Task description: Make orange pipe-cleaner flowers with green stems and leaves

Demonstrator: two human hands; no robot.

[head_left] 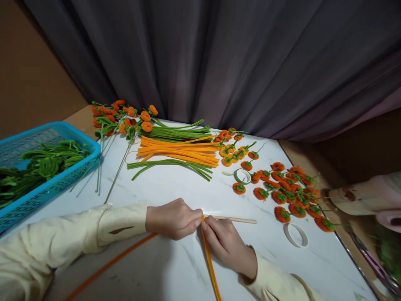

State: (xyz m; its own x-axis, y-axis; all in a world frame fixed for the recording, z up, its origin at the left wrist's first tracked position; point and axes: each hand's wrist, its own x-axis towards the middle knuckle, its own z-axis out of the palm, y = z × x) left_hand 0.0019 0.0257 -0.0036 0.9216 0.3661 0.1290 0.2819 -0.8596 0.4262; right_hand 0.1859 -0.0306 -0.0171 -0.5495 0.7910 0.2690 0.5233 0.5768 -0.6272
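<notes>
My left hand (pixel 175 219) and my right hand (pixel 227 242) meet at the fingertips over the front of the white table. Both are closed in a pinch on orange pipe cleaner (pixel 209 265). One length hangs down toward me between the hands; another orange length (pixel 109 264) runs from under my left hand to the lower left. A thin wooden stick (pixel 241 218) points right from the fingertips, and a bit of orange sits at its left end. My fingers hide how the stick and pipe cleaner join.
Orange pipe cleaners (pixel 178 151) and green pipe cleaners (pixel 178 133) lie ahead. A blue basket (pixel 94 151) of green pieces stands left. Several orange persimmon-like pieces (pixel 280 196) spread right, near a green tape roll (pixel 242 176) and white tape roll (pixel 296 235). Scissors (pixel 372 261) lie far right.
</notes>
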